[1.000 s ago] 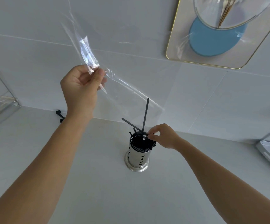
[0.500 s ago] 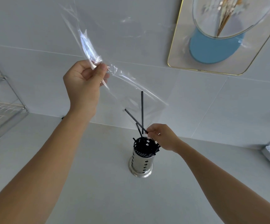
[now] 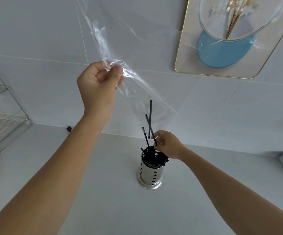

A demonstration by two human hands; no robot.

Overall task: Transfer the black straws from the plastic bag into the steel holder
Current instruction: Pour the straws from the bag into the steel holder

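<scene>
Pinching the clear plastic bag (image 3: 120,68) aloft, the left hand (image 3: 98,82) tilts it toward the steel holder (image 3: 151,172) on the counter (image 3: 103,192); the right hand (image 3: 167,145) grips black straws (image 3: 150,122) at its rim.

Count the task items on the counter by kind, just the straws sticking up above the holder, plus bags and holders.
Black straws standing above the rim: 3
Clear plastic bag: 1
Steel holder: 1
Total: 5
The straws packed inside the holder are too dense to count.
</scene>
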